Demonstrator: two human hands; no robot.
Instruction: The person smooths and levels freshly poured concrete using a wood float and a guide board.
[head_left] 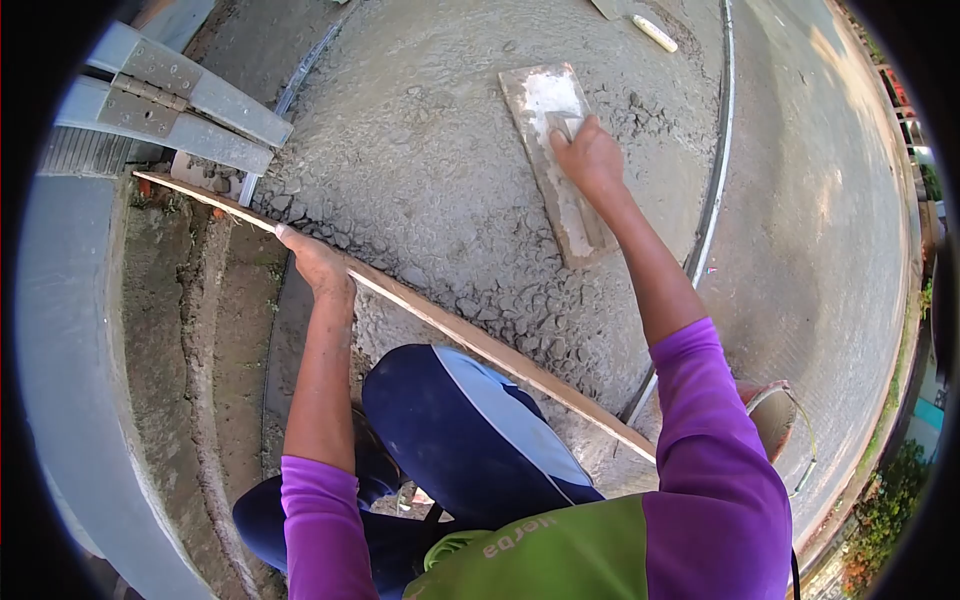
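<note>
My right hand (590,160) is closed around the handle of a long, cement-smeared hand float (536,140). The float lies flat on the wet grey concrete (420,140). A long, thin wooden board (480,345) crosses the view diagonally, from the left side down to near my right elbow. Around its upper left part my left hand (318,262) is closed, with the thumb on the top edge and the other fingers mostly hidden. Rough, lumpy concrete (500,315) lies along the board's far side.
A metal edge strip (722,130) borders the concrete on the right, beside paved road (810,200). At upper left are hinged metal pieces (165,95). A bucket (772,420) stands near my right elbow. A pale cylindrical piece (655,33) lies at the top.
</note>
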